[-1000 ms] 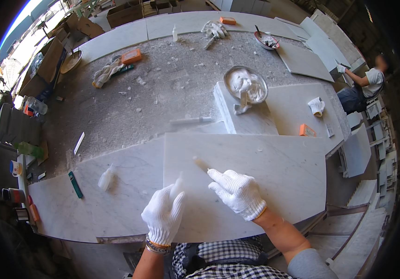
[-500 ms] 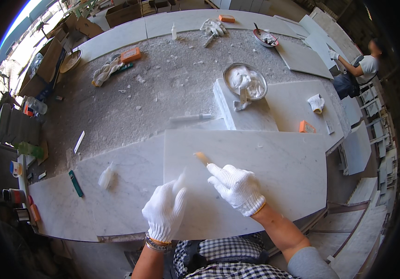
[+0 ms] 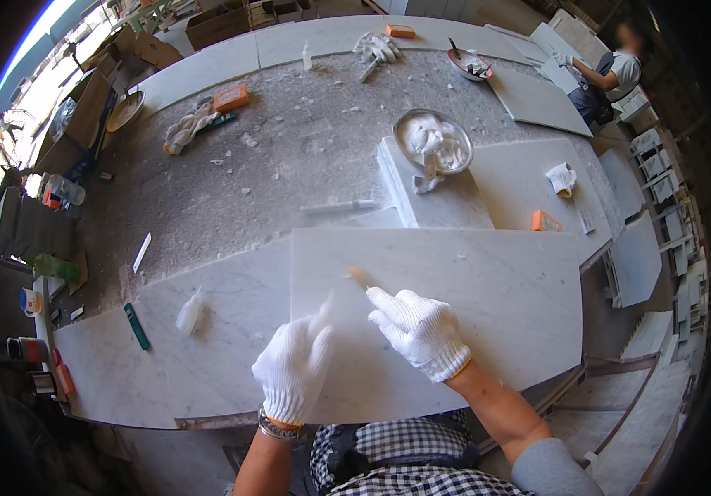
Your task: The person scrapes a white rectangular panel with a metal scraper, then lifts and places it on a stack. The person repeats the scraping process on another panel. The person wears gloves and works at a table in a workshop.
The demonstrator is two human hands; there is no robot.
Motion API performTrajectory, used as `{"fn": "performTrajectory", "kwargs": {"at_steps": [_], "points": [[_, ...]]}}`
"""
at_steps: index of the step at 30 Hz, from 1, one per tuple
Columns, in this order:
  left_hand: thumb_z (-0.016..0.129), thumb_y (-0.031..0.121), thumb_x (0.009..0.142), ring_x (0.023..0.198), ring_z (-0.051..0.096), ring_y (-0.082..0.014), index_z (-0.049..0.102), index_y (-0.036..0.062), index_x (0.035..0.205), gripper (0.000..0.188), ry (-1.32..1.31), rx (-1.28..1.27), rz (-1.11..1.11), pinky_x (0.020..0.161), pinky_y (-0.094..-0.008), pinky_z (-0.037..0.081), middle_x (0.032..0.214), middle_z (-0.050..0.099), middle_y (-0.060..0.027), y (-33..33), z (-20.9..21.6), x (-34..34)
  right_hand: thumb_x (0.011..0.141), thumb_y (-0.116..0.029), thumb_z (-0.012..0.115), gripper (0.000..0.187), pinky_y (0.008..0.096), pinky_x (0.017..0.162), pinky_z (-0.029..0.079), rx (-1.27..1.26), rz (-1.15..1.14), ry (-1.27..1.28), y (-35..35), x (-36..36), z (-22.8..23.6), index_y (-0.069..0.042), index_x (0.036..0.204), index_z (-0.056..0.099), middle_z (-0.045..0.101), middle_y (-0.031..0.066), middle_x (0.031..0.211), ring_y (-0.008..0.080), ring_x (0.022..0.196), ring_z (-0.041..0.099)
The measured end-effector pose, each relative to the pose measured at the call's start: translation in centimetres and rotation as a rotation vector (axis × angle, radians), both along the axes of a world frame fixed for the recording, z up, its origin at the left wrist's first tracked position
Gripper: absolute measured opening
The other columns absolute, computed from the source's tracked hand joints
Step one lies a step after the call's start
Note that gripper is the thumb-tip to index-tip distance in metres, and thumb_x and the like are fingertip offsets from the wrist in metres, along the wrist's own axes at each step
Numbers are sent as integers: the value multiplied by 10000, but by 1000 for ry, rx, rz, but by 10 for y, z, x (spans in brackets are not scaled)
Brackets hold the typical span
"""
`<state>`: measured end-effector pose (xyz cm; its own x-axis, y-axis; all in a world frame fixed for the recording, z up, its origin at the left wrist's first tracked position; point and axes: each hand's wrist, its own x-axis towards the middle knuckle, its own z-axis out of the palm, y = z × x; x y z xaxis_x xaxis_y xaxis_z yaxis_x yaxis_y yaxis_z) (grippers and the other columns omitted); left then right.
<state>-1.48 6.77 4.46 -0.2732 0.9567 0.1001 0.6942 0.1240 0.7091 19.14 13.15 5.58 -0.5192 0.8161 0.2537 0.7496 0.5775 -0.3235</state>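
Observation:
My left hand [image 3: 289, 368], in a white knitted glove, is closed around a white squeeze bottle [image 3: 325, 311]; only its pointed nozzle shows above the fingers. My right hand [image 3: 416, 329], gloved alike, is closed on a small tan flat-ended tool [image 3: 358, 275], its handle hidden in the fist. The tool's tip is over the pale marble slab [image 3: 487, 281], near the slab's left edge. Under that slab's left side lies another marble slab [image 3: 231, 364]. A second squeeze bottle [image 3: 191, 313] and a green narrow tool [image 3: 135, 326] rest there, left of my left hand.
A metal bowl of white paste [image 3: 458, 161] sits on stacked slabs beyond my right hand. Orange blocks [image 3: 546, 221], loose gloves [image 3: 378, 48] and a smaller bowl [image 3: 471, 64] lie around the dusty table [image 3: 289, 140]. Another person [image 3: 611, 78] stands at the far right by more slabs.
The left hand's nozzle has shifted slightly up and right. My right hand stays nearly in place. The other person has moved farther off, up and left in view.

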Motion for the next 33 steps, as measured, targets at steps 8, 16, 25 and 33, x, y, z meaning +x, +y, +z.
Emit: {"fn": "performTrajectory", "kwargs": {"at_steps": [8,16,25,33], "points": [[776,306,885,780,708,-308,752,124,1024,230,25,7,-6,682,-375,548,881,725,-89,2,-4,-1,895,-216,762,326,380,530,527,-21,-6,28,-8,-2,0,-84,1192,741,643,90,756,261,609,652],[788,288,881,755,705,-294,753,100,1002,227,19,-4,-22,679,-365,546,858,724,-96,5,-4,-1,895,-229,759,331,383,512,513,-26,-15,4,0,-1,1,-90,1196,742,633,81,744,257,588,642],[794,274,882,721,706,-294,758,67,980,232,41,3,-20,673,-363,545,824,725,-125,8,-2,-1,904,-221,746,322,377,512,521,-6,-3,-1,-2,-1,1,-80,1193,737,644,86,755,249,591,646],[783,305,890,716,701,-306,755,69,980,254,56,-20,-37,663,-373,538,818,723,-121,10,1,-1,903,-210,747,323,368,509,521,4,23,10,-2,-1,0,-78,1198,732,645,86,762,247,601,649]]}}
